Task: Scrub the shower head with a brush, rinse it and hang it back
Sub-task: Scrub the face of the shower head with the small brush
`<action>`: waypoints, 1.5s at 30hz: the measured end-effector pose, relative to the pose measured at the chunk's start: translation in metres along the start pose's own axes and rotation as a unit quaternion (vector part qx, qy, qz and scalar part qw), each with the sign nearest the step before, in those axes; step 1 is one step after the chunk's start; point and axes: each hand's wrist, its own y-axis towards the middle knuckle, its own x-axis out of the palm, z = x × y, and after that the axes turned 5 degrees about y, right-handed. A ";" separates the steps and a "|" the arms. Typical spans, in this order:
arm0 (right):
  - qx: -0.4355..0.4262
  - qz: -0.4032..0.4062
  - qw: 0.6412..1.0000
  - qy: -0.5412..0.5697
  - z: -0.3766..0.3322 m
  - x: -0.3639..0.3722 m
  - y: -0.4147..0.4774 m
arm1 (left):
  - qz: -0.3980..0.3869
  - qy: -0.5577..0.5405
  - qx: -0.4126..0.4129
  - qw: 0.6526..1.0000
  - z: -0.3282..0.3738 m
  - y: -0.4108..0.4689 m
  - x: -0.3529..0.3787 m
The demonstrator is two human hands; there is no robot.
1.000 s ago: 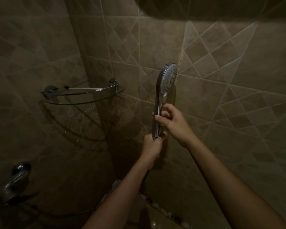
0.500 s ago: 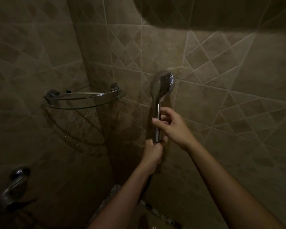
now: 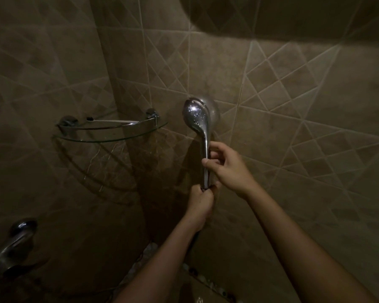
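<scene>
At centre frame the left hand [image 3: 200,202] gripped the bottom end of the handle of the oval chrome hand-held shower head [image 3: 196,118], and just above it the right hand [image 3: 228,169] curled its fingers round the handle's middle. The shower head stood upright, shiny back to the camera, close against the beige tiled wall [image 3: 293,106]. Left of it, a curved glass corner shelf [image 3: 112,139] with chrome rail hung in the corner.
</scene>
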 end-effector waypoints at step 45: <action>0.007 -0.010 0.999 0.029 -0.003 -0.003 0.002 | -0.008 0.031 0.009 0.999 0.005 0.002 -0.004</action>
